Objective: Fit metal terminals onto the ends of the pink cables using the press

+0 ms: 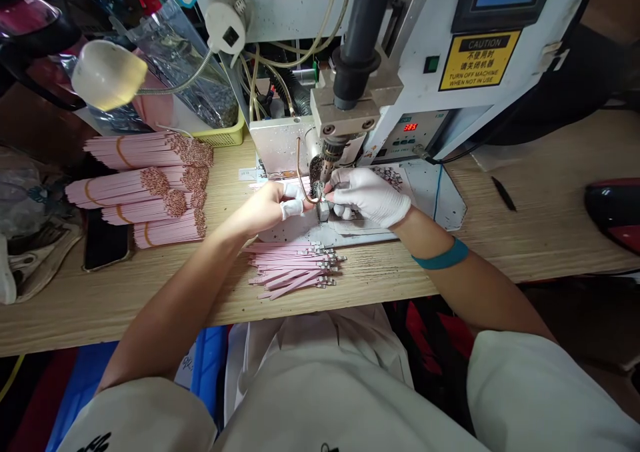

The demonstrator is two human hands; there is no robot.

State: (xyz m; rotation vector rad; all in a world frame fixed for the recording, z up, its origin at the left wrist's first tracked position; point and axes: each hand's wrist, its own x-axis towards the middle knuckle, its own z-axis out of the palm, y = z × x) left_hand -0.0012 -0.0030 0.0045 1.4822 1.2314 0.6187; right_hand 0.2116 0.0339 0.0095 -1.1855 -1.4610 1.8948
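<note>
My left hand (281,203), with white cots on its thumb and finger, is closed in a pinch beside the metal tip of the machine (327,162). What it pinches is hidden by the fingers. My right hand (371,196) wears a thin white glove with bare fingertips. Its fingers are pressed together on the other side of the tip, around something too small to make out. A small metal block (323,212) sits between the hands, under a thin copper-coloured tube (299,165). Pink flat wires (285,269) with small connectors on their right ends lie in a pile nearer me.
Banded bundles of pink wires (130,192) lie at the left, near a phone (106,239). A lamp (107,75) reaches over them, before a yellow basket (223,134). The machine's controller (413,135) reads 385. A black pointed object (503,193) lies at the right.
</note>
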